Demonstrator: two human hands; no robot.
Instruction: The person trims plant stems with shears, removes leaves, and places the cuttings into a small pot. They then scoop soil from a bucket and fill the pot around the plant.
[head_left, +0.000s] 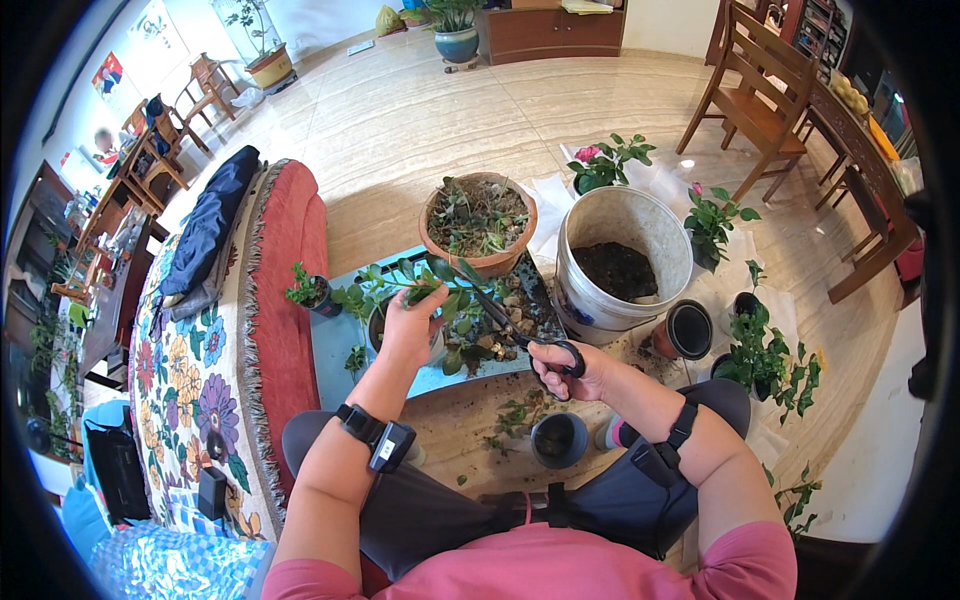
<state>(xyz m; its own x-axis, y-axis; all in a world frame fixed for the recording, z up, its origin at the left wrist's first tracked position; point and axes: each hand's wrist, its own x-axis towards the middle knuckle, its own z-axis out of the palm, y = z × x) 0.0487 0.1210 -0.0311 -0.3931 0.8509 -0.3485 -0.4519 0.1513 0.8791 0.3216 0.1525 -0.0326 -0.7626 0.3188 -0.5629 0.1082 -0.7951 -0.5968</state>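
My left hand (411, 324) has its thumb and fingers closed on a leafy green stem (429, 286) of a potted plant. A pair of black-handled scissors (501, 311) is in my right hand (574, 371), its blades pointing up and left among the leaves beside my left hand. Whether the blades touch a stem I cannot tell. Below the leaves stands the plant's pot (377, 326), partly hidden by my left hand. It rests on a light blue board (337, 360), strewn with soil and stones (517, 307). Behind it is a terracotta pot (480, 262) of soil and small plants.
A white bucket (671, 217) with dark soil stands to the right. Near it are an upright dark-mouthed pot (688, 330) and several potted flowering plants (709, 225). A blue-grey pot (559, 441) sits between my legs. A red sofa arm (292, 232) borders the left.
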